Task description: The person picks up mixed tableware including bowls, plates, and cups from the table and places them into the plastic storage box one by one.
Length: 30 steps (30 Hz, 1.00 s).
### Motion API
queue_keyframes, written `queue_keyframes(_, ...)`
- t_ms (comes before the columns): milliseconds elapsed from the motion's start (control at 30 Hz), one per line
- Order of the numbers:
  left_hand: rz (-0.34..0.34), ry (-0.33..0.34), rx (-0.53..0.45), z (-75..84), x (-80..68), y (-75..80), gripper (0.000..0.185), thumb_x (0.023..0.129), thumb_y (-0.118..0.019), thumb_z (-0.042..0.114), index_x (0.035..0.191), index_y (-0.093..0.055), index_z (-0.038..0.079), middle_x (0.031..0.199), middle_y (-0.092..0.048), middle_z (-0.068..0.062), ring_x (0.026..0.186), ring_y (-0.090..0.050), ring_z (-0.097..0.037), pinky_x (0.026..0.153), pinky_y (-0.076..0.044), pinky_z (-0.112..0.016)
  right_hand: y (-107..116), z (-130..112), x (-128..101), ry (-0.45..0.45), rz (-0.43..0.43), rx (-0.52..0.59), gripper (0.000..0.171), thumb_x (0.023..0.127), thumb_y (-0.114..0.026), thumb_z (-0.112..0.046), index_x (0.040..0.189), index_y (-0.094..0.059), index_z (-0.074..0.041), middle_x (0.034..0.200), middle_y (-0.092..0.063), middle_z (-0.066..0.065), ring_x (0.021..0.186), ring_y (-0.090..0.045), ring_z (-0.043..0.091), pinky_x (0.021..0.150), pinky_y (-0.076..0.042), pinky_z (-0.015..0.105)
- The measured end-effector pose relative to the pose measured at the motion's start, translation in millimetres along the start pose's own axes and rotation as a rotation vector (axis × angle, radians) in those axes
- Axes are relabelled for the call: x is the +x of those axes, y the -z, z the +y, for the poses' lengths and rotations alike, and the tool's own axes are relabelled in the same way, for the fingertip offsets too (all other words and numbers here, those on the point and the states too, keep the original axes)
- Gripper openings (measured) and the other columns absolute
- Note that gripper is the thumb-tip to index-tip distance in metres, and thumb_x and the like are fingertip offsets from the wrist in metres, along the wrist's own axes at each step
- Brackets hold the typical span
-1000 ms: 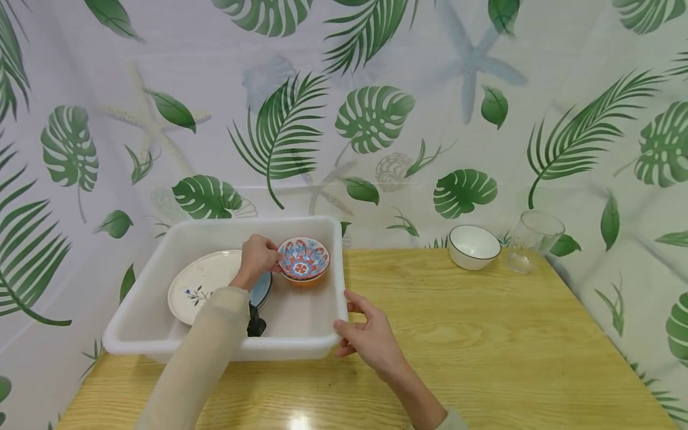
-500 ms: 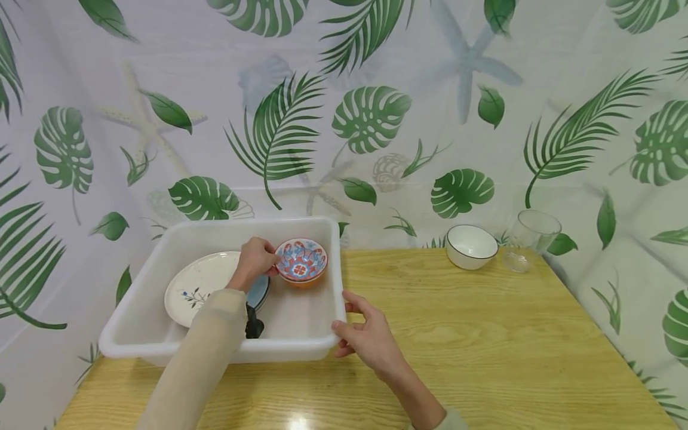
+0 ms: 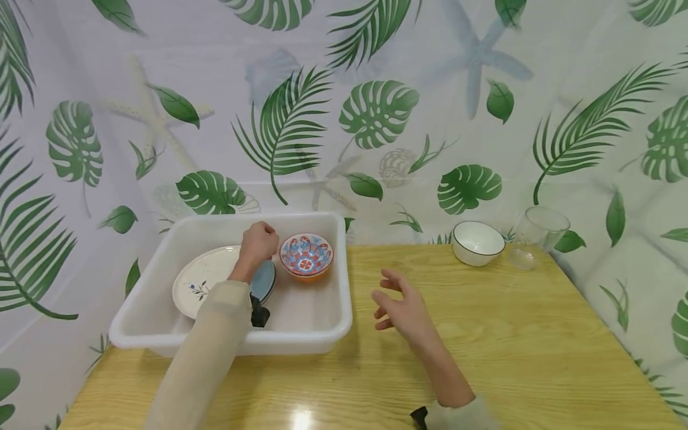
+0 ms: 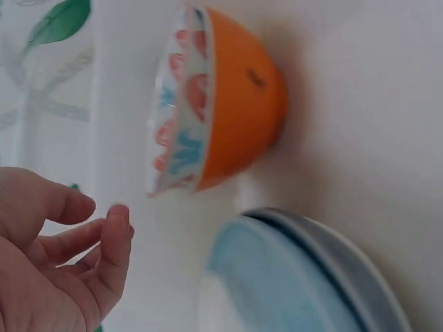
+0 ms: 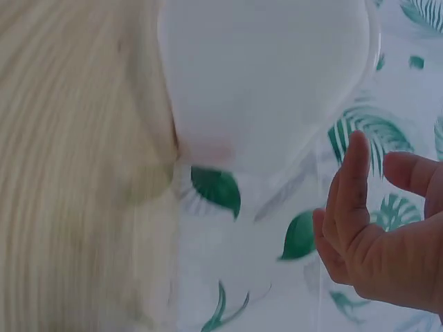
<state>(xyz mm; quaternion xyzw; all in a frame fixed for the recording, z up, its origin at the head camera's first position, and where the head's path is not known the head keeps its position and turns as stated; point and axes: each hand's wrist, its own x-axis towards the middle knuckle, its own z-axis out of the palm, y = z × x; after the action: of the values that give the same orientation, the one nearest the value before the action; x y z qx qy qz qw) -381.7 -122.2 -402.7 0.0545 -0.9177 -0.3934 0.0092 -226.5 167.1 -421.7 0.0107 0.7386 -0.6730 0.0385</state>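
In the head view my left hand [image 3: 259, 242] hovers over a white plastic tub [image 3: 348, 280], just left of a stack of red-and-blue patterned bowls [image 3: 306, 254] with an orange outside. The left wrist view shows the hand apart from the orange bowl [image 4: 242, 104], its fingers loosely bent around nothing. Blue plates [image 3: 264, 280] and a cream oval plate [image 3: 199, 280] with a flower print lie in the tub, partly hidden by my left arm. My right hand [image 3: 405, 307] is in the air right of the tub, fingers spread and touching nothing.
A white bowl with a dark rim [image 3: 477, 243] stands at the table's back right, with a clear glass [image 3: 543, 230] next to it. The wooden table [image 3: 510, 334] meets a leaf-printed cloth wall [image 3: 398, 197] behind.
My left hand has let go of the patterned bowl's rim and drawn slightly away from it. The right hand has left the tub's side and moved right and up.
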Motion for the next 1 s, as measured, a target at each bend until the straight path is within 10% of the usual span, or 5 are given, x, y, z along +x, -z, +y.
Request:
queue_keyframes(233, -0.031, -0.049, -0.352, 33.9, -12.4, 28.0, 0.035, 0.102, -0.046, 0.013, 0.133, -0.054, -0.003, 0.12, -0.061, -0.022, 0.08, -0.064, -0.02, 0.06, -0.053, -0.02, 61.7, 13.2, 14.5, -0.098, 0.122, 0.018, 0.067, 0.102, -0.055, -0.025, 0.156, -0.02, -0.008, 0.149, -0.03, 0.023, 0.078, -0.065, 0.014, 0.067, -0.06, 0.029)
queue_keyframes(433, -0.16, -0.2, -0.503, 73.5, -56.3, 43.3, 0.031, 0.104, -0.048, 0.014, 0.132, -0.055, 0.002, 0.121, -0.062, -0.02, 0.082, -0.063, -0.019, 0.064, -0.055, -0.023, 115.1, 24.5, 19.3, -0.217, 0.169, 0.177, 0.086, 0.103, -0.051, -0.031, 0.158, 0.012, -0.012, 0.162, -0.01, 0.021, 0.083, -0.069, 0.008, 0.075, -0.059, 0.027)
queue_keyframes(667, -0.228, -0.392, -0.468, 89.9, -125.5, 49.4, 0.025, 0.1, -0.05, 0.008, 0.122, -0.061, 0.002, 0.11, -0.067, -0.017, 0.076, -0.063, -0.019, 0.065, -0.054, -0.03, 152.4, 33.0, 29.7, -0.321, 0.201, 0.351, 0.096, 0.103, -0.048, -0.036, 0.151, 0.033, -0.021, 0.164, 0.019, 0.009, 0.085, -0.07, 0.011, 0.088, -0.056, 0.031)
queue_keyframes(1000, -0.261, -0.536, -0.401, 70.3, -198.9, 41.2, 0.02, 0.1, -0.052, 0.006, 0.115, -0.065, 0.009, 0.099, -0.068, -0.006, 0.074, -0.063, -0.023, 0.062, -0.053, -0.028, 178.4, 46.6, 51.6, -0.415, 0.228, 0.51, 0.107, 0.098, -0.056, -0.045, 0.145, 0.04, -0.033, 0.157, 0.038, -0.001, 0.089, -0.069, 0.02, 0.093, -0.054, 0.033)
